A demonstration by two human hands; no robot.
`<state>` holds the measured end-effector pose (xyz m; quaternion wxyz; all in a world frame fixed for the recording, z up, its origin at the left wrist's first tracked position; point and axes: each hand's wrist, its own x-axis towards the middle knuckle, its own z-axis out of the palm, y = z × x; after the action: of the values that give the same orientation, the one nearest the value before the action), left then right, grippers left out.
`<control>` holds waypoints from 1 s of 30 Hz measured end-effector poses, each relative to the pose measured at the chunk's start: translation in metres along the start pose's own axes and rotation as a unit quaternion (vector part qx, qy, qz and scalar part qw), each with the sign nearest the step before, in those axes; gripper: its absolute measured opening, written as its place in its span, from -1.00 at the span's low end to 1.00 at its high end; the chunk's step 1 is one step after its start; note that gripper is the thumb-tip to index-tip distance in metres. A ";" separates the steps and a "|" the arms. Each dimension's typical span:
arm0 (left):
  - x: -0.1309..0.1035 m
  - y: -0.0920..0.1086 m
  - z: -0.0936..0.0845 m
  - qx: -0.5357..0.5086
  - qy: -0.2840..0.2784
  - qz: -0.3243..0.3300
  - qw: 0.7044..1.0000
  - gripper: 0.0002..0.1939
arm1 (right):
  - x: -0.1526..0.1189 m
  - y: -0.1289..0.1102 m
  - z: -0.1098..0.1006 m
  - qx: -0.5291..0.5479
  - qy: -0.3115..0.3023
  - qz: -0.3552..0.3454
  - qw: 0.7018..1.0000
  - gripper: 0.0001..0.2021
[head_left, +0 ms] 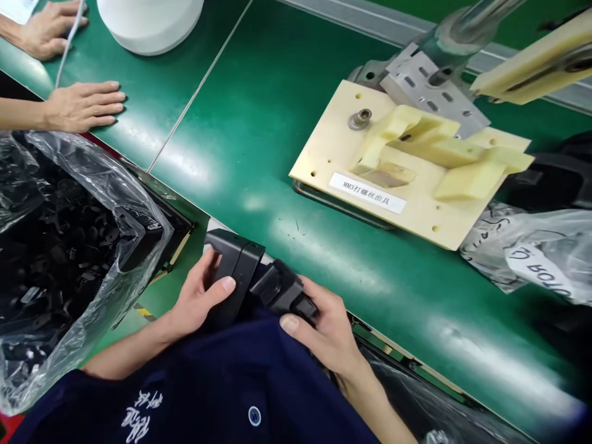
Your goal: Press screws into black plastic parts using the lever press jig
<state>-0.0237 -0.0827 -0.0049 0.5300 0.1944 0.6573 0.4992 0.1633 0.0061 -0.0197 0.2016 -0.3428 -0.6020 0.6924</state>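
At the table's near edge, close to my body, I hold a black plastic part in each hand. My left hand [203,293] is closed around a black box-shaped plastic housing [238,262], thumb on its near face. In my right hand [326,324] is a smaller black plastic piece [284,290] with recesses and a stepped shape, gripped between thumb and fingers. The two parts sit side by side, the smaller one just right of the housing; whether they touch I cannot tell. My right fingers are partly hidden behind the piece.
A cream fixture plate [319,163] with a raised cradle stands on the green table [259,123]. Bagged parts [550,250] lie right of it. At left, a plastic-lined bin [60,246] holds many small black parts. Another person's hands [87,106] rest near a white round object [152,31].
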 end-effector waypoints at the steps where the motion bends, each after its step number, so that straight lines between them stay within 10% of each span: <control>1: 0.003 0.002 -0.001 0.001 0.001 0.000 1.000 -0.44 | 0.009 -0.003 0.001 0.031 -0.012 0.030 0.999 -0.63; 8: 0.008 0.013 -0.012 0.085 -0.019 0.011 0.996 -0.56 | 0.034 -0.016 0.011 -0.010 -0.040 0.079 0.996 -0.52; 20: -0.020 0.003 -0.025 0.221 -0.093 -0.055 0.969 -0.47 | 0.043 -0.011 0.015 0.023 -0.276 0.219 0.935 -0.62; 30: -0.032 -0.011 -0.031 0.237 -0.079 -0.096 0.964 -0.48 | 0.029 0.006 0.040 -0.294 -0.259 0.164 0.905 -0.60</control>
<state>-0.0370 -0.1259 -0.0001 0.5646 0.2888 0.7285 0.2591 0.1156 -0.0029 -0.0303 -0.1878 -0.2891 -0.7443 0.5721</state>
